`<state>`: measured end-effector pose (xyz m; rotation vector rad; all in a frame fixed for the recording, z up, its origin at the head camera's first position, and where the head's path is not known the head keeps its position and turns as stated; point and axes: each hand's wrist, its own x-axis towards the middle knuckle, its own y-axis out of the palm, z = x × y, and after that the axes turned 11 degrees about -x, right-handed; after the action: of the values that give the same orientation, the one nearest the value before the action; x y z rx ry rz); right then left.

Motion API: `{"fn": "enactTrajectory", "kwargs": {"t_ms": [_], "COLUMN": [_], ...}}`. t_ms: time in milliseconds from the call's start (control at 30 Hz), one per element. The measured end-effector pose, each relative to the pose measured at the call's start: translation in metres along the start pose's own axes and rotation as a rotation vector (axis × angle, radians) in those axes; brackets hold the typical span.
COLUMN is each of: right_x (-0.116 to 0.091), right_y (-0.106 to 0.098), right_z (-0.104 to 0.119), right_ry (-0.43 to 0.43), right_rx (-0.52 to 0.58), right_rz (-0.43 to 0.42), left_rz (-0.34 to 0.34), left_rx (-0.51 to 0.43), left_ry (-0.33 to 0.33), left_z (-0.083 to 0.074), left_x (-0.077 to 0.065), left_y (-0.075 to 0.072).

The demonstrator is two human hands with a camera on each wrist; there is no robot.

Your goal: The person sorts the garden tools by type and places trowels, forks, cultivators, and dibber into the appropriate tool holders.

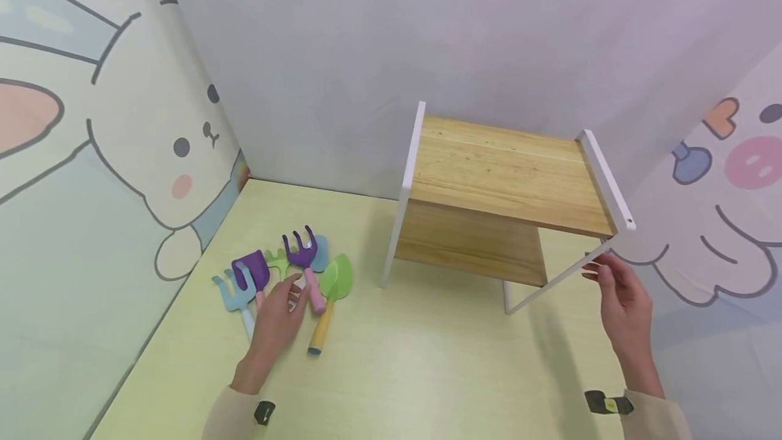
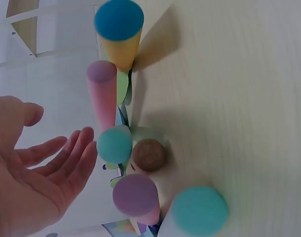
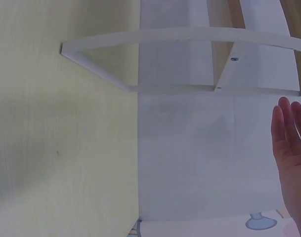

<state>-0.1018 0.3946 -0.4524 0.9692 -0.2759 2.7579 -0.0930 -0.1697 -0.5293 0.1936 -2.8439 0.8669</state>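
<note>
Purple-tined, pink-handled, the fork [image 1: 312, 285] lies on the table [image 1: 427, 365] between shovel [image 1: 252, 270] and trowel [image 1: 334, 288], just beside the left hand [image 1: 280, 314]. That hand is slack-fingered and holds nothing; the right hand [image 1: 626, 304] hangs beside the shelf [image 1: 513, 168], fingers extended, also holding nothing. Handles [image 2: 102, 94] crowd together — so a pinch round one alone, lifted straight up, should free it best — and the right hand had better not nudge the frame [image 3: 165, 35].
</note>
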Motion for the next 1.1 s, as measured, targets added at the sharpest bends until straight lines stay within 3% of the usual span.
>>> {"fn": "enactTrajectory", "kwargs": {"t_ms": [133, 533, 833, 1100], "right_x": [0.002, 0.005, 0.008, 0.007], "right_y": [0.004, 0.012, 0.018, 0.022], "right_z": [0.001, 0.009, 0.016, 0.022], "right_ry": [-0.011, 0.021, 0.044, 0.031], "right_rx": [0.041, 0.082, 0.125, 0.130], "right_rz": [0.002, 0.024, 0.008, 0.030], "left_rz": [-0.024, 0.013, -0.064, -0.055], "left_rx": [-0.029, -0.081, -0.066, -0.050], "left_ry": [0.006, -0.038, 0.090, 0.001], "left_z": [-0.004, -0.014, -0.012, -0.017], "left_x": [-0.005, -0.016, -0.028, -0.039], "left_y": [0.005, 0.021, 0.032, 0.038]}}
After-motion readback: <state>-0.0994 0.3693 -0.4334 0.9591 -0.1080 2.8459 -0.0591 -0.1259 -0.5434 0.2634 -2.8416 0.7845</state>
